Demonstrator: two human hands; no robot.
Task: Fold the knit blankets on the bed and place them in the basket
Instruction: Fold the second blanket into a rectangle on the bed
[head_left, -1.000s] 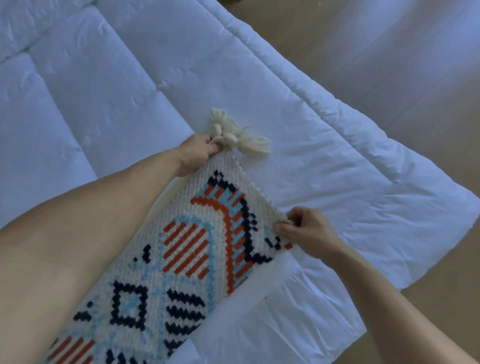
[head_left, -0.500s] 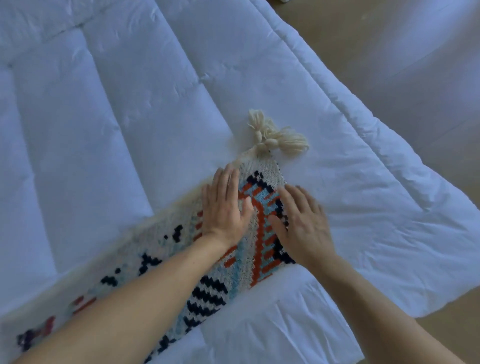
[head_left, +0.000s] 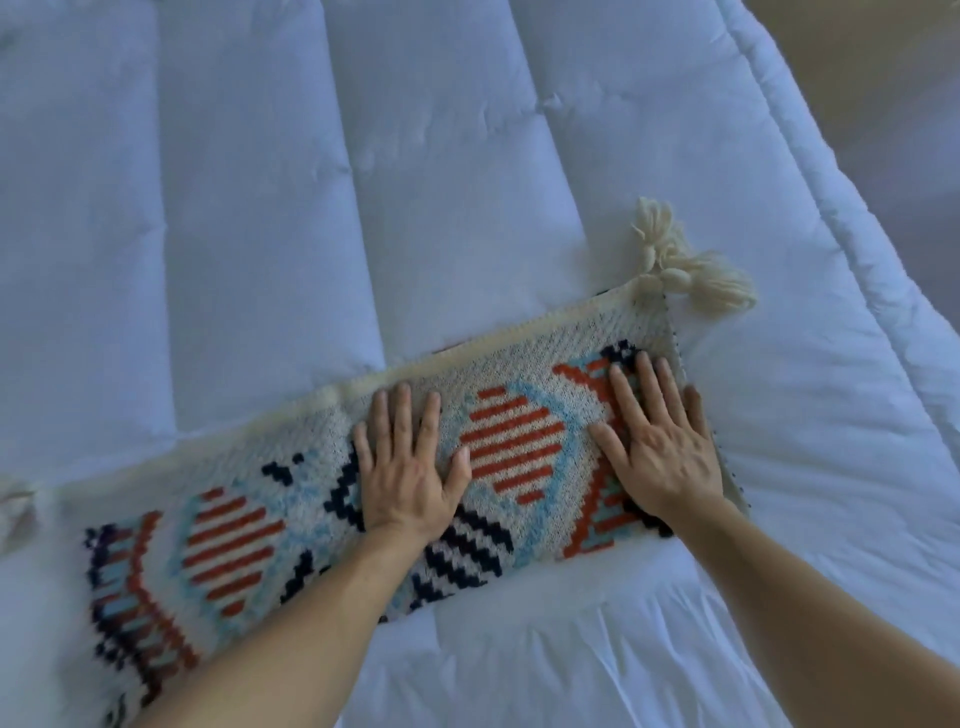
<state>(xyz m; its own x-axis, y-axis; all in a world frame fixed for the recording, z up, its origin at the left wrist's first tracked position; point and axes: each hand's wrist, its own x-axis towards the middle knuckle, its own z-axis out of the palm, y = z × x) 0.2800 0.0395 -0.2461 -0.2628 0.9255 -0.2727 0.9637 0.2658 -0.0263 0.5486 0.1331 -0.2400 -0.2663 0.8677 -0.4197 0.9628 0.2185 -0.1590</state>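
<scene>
Now my left hand (head_left: 410, 467) and right hand (head_left: 660, 452) press flat, fingers spread, on the knit blanket (head_left: 519, 441), no longer pinching its corners. It lies as a long folded strip across the bed (head_left: 260, 208), tassel (head_left: 691, 270) far right. Next, I judge, another fold.

Both hands have let go of the knit blanket (head_left: 514, 447) corners — the left hand (head_left: 408, 467) and right hand (head_left: 660, 447) now press flat, spread further apart, on the folded strip.
</scene>
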